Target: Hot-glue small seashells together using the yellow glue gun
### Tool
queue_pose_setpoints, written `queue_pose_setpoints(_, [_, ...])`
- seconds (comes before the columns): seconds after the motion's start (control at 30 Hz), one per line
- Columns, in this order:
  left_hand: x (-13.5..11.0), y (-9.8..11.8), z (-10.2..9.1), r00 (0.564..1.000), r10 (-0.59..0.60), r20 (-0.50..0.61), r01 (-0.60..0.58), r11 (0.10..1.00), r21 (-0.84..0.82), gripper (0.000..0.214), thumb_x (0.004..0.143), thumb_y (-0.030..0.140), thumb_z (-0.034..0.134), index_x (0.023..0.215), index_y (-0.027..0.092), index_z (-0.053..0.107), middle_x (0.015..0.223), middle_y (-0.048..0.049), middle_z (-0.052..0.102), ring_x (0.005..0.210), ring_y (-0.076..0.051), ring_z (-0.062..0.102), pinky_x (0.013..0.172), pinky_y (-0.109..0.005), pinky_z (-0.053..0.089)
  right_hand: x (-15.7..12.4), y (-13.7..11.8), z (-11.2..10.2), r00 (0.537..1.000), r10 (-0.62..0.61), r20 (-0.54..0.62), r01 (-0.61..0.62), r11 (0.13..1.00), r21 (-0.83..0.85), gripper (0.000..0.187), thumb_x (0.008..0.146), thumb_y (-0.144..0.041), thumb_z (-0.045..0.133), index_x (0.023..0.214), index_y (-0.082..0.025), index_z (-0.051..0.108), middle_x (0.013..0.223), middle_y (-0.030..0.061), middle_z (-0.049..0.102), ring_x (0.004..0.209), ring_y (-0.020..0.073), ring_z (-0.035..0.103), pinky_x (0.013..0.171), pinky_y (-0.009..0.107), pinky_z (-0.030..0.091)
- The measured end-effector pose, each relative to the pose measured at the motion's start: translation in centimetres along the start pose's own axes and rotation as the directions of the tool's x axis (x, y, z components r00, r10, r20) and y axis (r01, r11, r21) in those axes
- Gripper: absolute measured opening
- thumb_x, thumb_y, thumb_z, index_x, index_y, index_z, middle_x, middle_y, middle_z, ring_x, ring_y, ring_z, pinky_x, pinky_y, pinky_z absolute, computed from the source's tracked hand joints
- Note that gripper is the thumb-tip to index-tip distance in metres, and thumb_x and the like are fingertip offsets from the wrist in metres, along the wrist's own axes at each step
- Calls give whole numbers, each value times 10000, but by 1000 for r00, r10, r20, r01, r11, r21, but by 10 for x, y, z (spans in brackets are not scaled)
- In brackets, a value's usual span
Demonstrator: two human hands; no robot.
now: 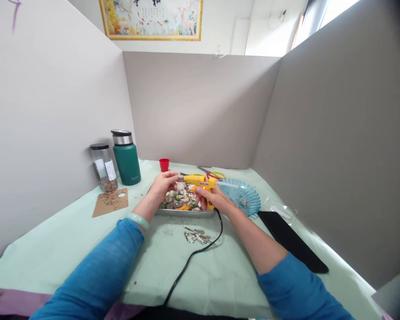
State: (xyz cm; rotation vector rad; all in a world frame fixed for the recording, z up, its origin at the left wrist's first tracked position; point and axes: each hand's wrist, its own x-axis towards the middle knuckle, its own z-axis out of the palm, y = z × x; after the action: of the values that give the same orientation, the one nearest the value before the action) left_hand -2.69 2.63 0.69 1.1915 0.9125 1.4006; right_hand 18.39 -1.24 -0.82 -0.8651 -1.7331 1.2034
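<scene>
My right hand (pixel 210 196) is wrapped round the handle of a yellow hot glue gun (pixel 197 180). Its nozzle points left, a clear glue stick (pixel 229 184) juts from its back, and a black cord (pixel 200 251) runs down toward me. Just off the nozzle, my left hand (pixel 164 186) pinches a small item at its fingertips, too small to name. Beneath both hands lies a metal tray (pixel 183 213) full of shells and small stones (pixel 173 200). Several small silvery clips (pixel 197 235) are heaped on the cloth in front of the tray.
A blue ribbed plate (pixel 250 195) and a black flat slab (pixel 291 242) lie to the right. Scissors (pixel 216 174) and a red cup (pixel 164 165) sit behind. At left stand a green bottle (pixel 126 162), a jar (pixel 104 169) and a brown board (pixel 110 202). Grey panels enclose the table.
</scene>
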Motion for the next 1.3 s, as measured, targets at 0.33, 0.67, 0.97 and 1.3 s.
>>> queue_pose_setpoints(0.33, [1,0,0,999,-29,24,30,999,-40,261,607,185,802,809,107,656,633,-28,673,404,-72,501,438,-212,399,0,0,0,1000,-10,-10,10,1000,22,440,804,-596,640,835,-157,648,677,26,698,423,96,548,440,226,431])
queue_pose_setpoints(0.67, [0,1,0,999,-52,10,53,994,-96,259,598,173,817,790,103,659,618,-27,662,396,-63,481,421,-201,378,0,-1,0,1000,-7,-1,7,1000,13,458,800,-616,636,824,-159,646,670,24,692,425,94,545,442,220,442])
queue_pose_setpoints(0.97, [0,2,0,999,-41,25,43,994,-101,276,596,191,837,774,109,643,613,-18,654,402,-62,491,419,-195,382,0,-1,0,1000,-11,-1,11,1000,7,451,808,-608,632,795,-158,648,661,22,691,429,92,549,456,224,450])
queue_pose_setpoints(1.3, [-1,1,1,996,-53,74,57,997,-53,276,619,172,831,778,123,611,652,-34,682,398,-61,500,435,-201,410,-2,-3,0,1000,-2,-28,2,1000,10,438,800,-601,640,829,-164,656,661,18,696,426,94,550,445,223,442])
